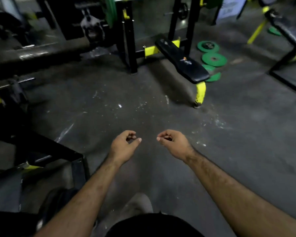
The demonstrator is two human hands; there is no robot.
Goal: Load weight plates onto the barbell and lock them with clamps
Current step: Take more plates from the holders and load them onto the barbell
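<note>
My left hand (124, 146) and my right hand (173, 142) are held out over the bare grey floor, fingers loosely curled, nothing in either. Several green weight plates (214, 59) lie flat on the floor to the right of a black bench (183, 60), far ahead of both hands. The bench stands in a black and yellow rack (126, 35). A green plate (110, 10) hangs on a bar at the top of the rack, blurred. No clamp is visible.
A black frame with yellow parts (46, 151) stands close on my left. Another bench and frame (287, 36) stands at the far right. A bar end (22, 81) sticks out at the left. A sneaker (138, 204) shows below.
</note>
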